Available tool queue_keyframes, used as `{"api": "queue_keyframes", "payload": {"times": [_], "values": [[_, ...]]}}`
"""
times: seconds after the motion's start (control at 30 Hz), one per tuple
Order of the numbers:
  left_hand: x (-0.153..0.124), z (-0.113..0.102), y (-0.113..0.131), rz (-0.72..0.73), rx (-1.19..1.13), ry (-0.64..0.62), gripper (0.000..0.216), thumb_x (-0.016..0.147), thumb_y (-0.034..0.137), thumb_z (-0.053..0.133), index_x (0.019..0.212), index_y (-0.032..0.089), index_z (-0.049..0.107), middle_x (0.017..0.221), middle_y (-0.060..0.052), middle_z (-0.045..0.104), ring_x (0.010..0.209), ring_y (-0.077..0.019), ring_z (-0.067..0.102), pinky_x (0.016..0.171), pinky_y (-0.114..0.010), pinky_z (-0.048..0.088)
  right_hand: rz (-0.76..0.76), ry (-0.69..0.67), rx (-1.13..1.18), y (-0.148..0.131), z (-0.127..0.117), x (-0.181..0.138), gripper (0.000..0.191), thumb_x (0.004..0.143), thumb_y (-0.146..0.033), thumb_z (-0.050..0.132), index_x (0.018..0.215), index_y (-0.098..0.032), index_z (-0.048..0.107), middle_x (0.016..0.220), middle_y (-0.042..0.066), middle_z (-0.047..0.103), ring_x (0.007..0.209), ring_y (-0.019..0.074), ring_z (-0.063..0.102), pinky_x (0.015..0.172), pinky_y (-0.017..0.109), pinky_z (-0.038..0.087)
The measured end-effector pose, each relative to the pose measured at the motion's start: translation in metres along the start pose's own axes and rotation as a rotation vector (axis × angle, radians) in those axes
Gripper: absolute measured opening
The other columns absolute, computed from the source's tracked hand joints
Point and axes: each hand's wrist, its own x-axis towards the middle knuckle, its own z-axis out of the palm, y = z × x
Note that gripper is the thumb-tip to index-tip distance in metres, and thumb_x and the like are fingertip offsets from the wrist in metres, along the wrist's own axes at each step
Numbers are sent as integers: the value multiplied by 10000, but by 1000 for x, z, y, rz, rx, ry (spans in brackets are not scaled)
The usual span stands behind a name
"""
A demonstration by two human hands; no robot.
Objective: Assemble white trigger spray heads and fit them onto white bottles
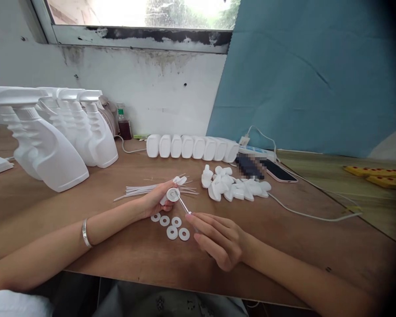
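My left hand (160, 197) is closed around a white spray nozzle head (173, 194), whose round collar faces me. A thin metal-shafted tool, perhaps a screwdriver (184, 205), is pinched in my right hand (219, 240), its tip at the collar's opening. Whether the tip touches inside is too small to tell. Just below, several flat white ring washers (172, 232) lie on the wooden table (119, 246). Thin white tubes (137, 190) are spread behind my left hand. To the right is a pile of white plastic sprayer parts (222, 182).
White spray bottles (61, 149) stand at the left. A row of white plastic pieces (187, 146) lines the back, near a dark-red bottle (124, 127). At the right are a phone (280, 170), a power strip (257, 152) and a white cable (317, 218).
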Motion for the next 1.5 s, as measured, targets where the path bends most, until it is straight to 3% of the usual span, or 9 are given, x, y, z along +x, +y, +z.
{"api": "queue_keyframes", "payload": {"times": [0.1, 0.23, 0.57, 0.73, 0.87, 1.03, 1.3, 1.5], "values": [[0, 2, -1, 25, 36, 22, 202, 770, 304, 484, 652, 143, 450, 425, 46, 387, 311, -35, 273, 297, -126, 235, 40, -25, 0, -4, 1, 1, 92, 763, -50, 437, 834, -88, 393, 1148, 276, 475, 1053, 299, 523, 726, 343, 547], [2, 2, -5, 67, 96, 31, 290, 794, 382, 429, 620, 150, 442, 450, 14, 464, 269, -44, 240, 260, -170, 258, 91, -31, -11, -10, 3, 2, 109, 744, -33, 443, 804, -102, 384, 1250, 275, 390, 1103, 308, 483, 731, 331, 547], [1, 9, -6, 100, 148, 94, 319, 811, 400, 426, 611, 151, 420, 439, 39, 398, 281, -45, 245, 259, -170, 276, 161, -73, -60, -14, 5, 2, 135, 748, -50, 484, 854, -99, 415, 1136, 260, 490, 1081, 307, 503, 709, 319, 548], [4, 8, -6, 79, 147, 118, 300, 823, 400, 415, 650, 155, 414, 454, 45, 391, 292, -37, 242, 275, -151, 262, 344, -104, 43, -14, 5, 7, 207, 741, -22, 482, 873, -140, 374, 1071, 227, 543, 1046, 265, 536, 745, 336, 544], [5, 6, -4, 37, 132, 130, 292, 827, 398, 423, 663, 157, 410, 452, 47, 387, 296, -28, 228, 283, -128, 222, 566, -7, 214, -8, 0, 8, 249, 776, -25, 458, 933, -174, 336, 1047, 176, 579, 990, 194, 577, 742, 292, 542], [2, 3, 2, -64, 109, 13, 306, 832, 377, 418, 629, 150, 386, 454, 48, 368, 301, -10, 176, 284, -103, 132, 873, 107, 368, 0, -5, 1, 188, 832, -104, 455, 942, -200, 336, 996, 95, 621, 837, 133, 630, 679, 230, 538], [0, 2, 7, -122, 37, -30, 346, 848, 379, 379, 589, 151, 357, 409, 64, 296, 297, -11, 144, 275, -99, 116, 1085, 200, 663, -2, 1, -1, 112, 876, -177, 431, 914, -205, 329, 1070, 92, 590, 907, 148, 614, 779, 316, 537], [-2, 2, 13, -214, 73, -85, 386, 857, 373, 311, 539, 155, 327, 392, 60, 262, 294, -14, 107, 261, -110, 84, 1202, 389, 770, 3, 2, 4, 94, 901, -235, 409, 908, -213, 318, 957, 54, 622, 928, 148, 608, 788, 338, 541]]}}
